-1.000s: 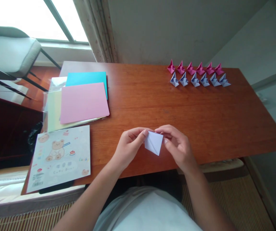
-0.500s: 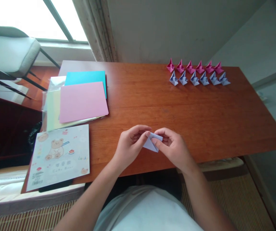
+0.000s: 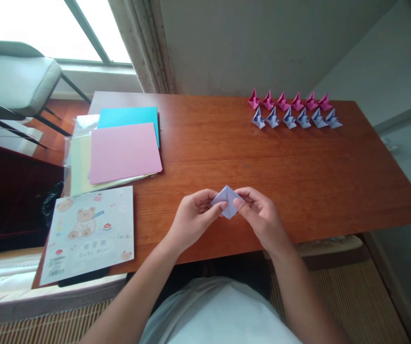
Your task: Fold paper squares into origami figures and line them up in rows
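Note:
A small folded sheet of pale lilac paper (image 3: pixel 228 198) is held between my hands, just above the near edge of the table. It has a diamond shape with a crease running from its top corner to its bottom corner. My left hand (image 3: pixel 199 215) pinches the left corner, thumb in front and fingers behind. On the right corner, my right hand (image 3: pixel 257 215) grips with its thumb pressed on the face of the paper. The fingertips behind the paper are partly hidden.
At the table's (image 3: pixel 205 143) far right stand a row of pink origami pieces (image 3: pixel 282 102) and a row of lilac ones (image 3: pixel 289 118). Pink sheets (image 3: pixel 125 154), blue sheets (image 3: pixel 130 117) and a bear-printed pad (image 3: pixel 91 234) lie at left. Beyond is a chair (image 3: pixel 15 79).
The folded paper has turned and now shows an upright diamond with a central crease. Both hands have shifted slightly to grip its left and right corners.

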`<control>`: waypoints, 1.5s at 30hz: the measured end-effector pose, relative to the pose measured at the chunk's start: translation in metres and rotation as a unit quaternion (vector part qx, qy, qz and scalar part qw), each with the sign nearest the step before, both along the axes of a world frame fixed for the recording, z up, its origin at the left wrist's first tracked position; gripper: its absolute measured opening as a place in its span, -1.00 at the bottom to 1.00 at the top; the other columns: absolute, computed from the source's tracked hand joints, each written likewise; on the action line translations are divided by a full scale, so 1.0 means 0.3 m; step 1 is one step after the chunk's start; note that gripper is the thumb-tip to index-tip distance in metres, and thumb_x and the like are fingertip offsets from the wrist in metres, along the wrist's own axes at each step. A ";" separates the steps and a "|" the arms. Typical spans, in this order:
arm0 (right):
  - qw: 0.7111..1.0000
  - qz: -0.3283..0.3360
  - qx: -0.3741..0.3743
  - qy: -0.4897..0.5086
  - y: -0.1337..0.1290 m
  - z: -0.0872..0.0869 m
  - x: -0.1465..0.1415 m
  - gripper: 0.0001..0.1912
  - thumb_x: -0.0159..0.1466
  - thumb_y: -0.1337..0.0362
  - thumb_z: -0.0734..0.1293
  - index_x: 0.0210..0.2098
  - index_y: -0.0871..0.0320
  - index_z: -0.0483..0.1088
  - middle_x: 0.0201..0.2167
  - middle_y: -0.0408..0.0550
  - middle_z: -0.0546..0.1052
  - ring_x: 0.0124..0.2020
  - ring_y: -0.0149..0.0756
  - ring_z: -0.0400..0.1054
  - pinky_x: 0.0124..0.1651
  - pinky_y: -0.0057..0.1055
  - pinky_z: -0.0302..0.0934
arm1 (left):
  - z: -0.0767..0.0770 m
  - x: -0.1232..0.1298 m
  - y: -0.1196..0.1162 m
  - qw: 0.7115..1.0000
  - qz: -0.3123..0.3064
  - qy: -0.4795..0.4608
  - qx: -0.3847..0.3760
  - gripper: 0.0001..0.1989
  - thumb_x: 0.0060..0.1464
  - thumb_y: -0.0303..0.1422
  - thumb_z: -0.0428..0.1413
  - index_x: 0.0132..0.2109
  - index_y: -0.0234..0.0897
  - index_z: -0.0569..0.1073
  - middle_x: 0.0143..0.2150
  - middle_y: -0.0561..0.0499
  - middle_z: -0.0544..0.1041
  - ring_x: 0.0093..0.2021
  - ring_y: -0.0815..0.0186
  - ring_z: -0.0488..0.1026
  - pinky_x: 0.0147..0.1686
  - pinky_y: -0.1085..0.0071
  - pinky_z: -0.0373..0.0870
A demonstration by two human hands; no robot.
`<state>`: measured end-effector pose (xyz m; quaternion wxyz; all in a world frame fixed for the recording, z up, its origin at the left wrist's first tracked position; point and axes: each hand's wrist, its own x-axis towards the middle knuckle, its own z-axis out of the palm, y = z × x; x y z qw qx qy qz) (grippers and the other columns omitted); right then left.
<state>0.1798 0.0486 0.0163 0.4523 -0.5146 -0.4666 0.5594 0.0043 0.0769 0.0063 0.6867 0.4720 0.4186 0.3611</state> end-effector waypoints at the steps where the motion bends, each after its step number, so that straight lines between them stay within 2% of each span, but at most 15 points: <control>1: 1.000 0.010 0.000 -0.004 0.003 0.005 0.005 -0.82 0.36 0.11 0.36 -0.19 0.07 0.52 -0.27 -0.12 0.60 -0.24 -0.32 0.48 -0.19 -0.44 0.37 | -0.001 0.001 0.000 1.000 -0.006 -0.001 0.002 -0.79 0.14 -0.26 0.28 -0.25 -0.36 0.54 -0.38 0.03 0.56 -0.38 0.42 0.46 -0.37 0.54 0.38; 5: 1.000 0.001 -0.011 -0.009 0.014 0.001 0.011 -0.81 0.35 0.11 0.38 -0.20 0.08 0.55 -0.29 -0.12 0.62 -0.27 -0.32 0.48 -0.21 -0.44 0.35 | -0.001 0.004 0.003 0.999 0.014 -0.026 -0.013 -0.74 0.12 -0.25 0.30 -0.17 -0.34 0.51 -0.34 0.03 0.56 -0.37 0.41 0.47 -0.41 0.54 0.40; 9: 0.999 -0.049 -0.017 -0.011 0.015 -0.023 -0.005 -0.80 0.33 0.09 0.40 -0.22 0.08 0.56 -0.38 -0.15 0.58 -0.42 -0.40 0.39 -0.40 -0.50 0.25 | 0.006 0.003 0.008 0.997 0.051 -0.053 -0.034 -0.66 0.05 -0.25 0.36 -0.13 -0.30 0.45 -0.33 0.05 0.56 -0.39 0.41 0.48 -0.42 0.53 0.42; 13: 0.995 -0.103 -0.002 0.002 0.009 -0.035 -0.024 -0.79 0.34 0.07 0.39 -0.19 0.06 0.54 -0.45 -0.18 0.54 -0.51 -0.44 0.29 -0.49 -0.50 0.16 | 0.009 0.001 0.005 0.997 0.024 -0.062 -0.036 -0.65 -0.03 -0.30 0.41 -0.21 -0.29 0.43 -0.31 0.04 0.58 -0.33 0.41 0.50 -0.32 0.53 0.43; 18: 0.989 -0.135 0.025 -0.048 0.006 -0.034 -0.033 -0.77 0.34 0.06 0.38 -0.18 0.08 0.53 -0.35 -0.13 0.58 -0.43 -0.37 0.37 -0.40 -0.44 0.24 | 0.009 0.002 -0.002 1.000 0.002 -0.027 -0.004 -0.62 -0.05 -0.30 0.42 -0.15 -0.27 0.44 -0.25 0.01 0.58 -0.28 0.36 0.51 -0.27 0.49 0.45; 23: 0.989 -0.133 0.026 -0.063 0.004 -0.036 -0.028 -0.76 0.34 0.05 0.36 -0.17 0.08 0.52 -0.32 -0.11 0.59 -0.38 -0.32 0.43 -0.34 -0.40 0.30 | 0.008 0.011 -0.010 0.998 0.004 0.035 0.047 -0.58 -0.02 -0.29 0.40 -0.06 -0.27 0.45 -0.21 -0.03 0.59 -0.26 0.32 0.52 -0.26 0.46 0.47; 30: 0.987 -0.139 0.025 -0.078 0.001 -0.036 -0.030 -0.74 0.34 0.04 0.37 -0.18 0.09 0.52 -0.33 -0.09 0.60 -0.36 -0.30 0.45 -0.32 -0.39 0.31 | 0.005 0.016 -0.014 0.998 0.034 0.015 0.051 -0.45 -0.01 -0.34 0.39 0.11 -0.25 0.41 -0.08 -0.10 0.61 -0.16 0.27 0.55 -0.18 0.43 0.49; 36: 0.988 -0.132 0.025 -0.072 0.000 -0.044 -0.028 -0.75 0.34 0.05 0.37 -0.16 0.09 0.50 -0.30 -0.07 0.60 -0.31 -0.28 0.47 -0.27 -0.37 0.35 | -0.012 0.013 -0.014 0.999 0.024 -0.003 0.036 -0.67 0.11 -0.29 0.31 -0.01 -0.31 0.51 -0.20 -0.08 0.62 -0.23 0.30 0.54 -0.21 0.44 0.48; 40: 0.993 -0.101 0.039 -0.051 -0.002 -0.033 -0.023 -0.71 0.33 0.07 0.37 -0.01 0.04 0.43 -0.12 -0.02 0.60 -0.14 -0.21 0.50 -0.11 -0.31 0.41 | -0.014 0.011 -0.013 0.999 0.026 0.006 0.033 -0.75 0.13 -0.27 0.28 -0.10 -0.33 0.55 -0.25 -0.08 0.62 -0.27 0.30 0.53 -0.25 0.45 0.47; 43: 0.995 -0.082 0.050 -0.029 -0.001 -0.019 -0.018 -0.52 0.32 0.08 0.38 0.19 -0.02 0.31 0.03 0.01 0.54 -0.01 -0.17 0.48 0.00 -0.25 0.41 | -0.011 0.011 -0.014 0.999 0.027 0.014 0.034 -0.74 0.13 -0.26 0.28 -0.10 -0.33 0.55 -0.26 -0.08 0.63 -0.29 0.30 0.54 -0.25 0.43 0.48; 45: 0.993 -0.089 0.068 -0.021 0.003 -0.017 -0.015 -0.48 0.31 0.08 0.39 0.23 -0.06 0.28 0.05 0.01 0.51 0.00 -0.17 0.48 0.01 -0.25 0.41 | -0.010 0.011 -0.015 0.999 0.021 0.026 0.036 -0.74 0.12 -0.26 0.29 -0.11 -0.32 0.56 -0.25 -0.08 0.64 -0.29 0.29 0.54 -0.25 0.42 0.49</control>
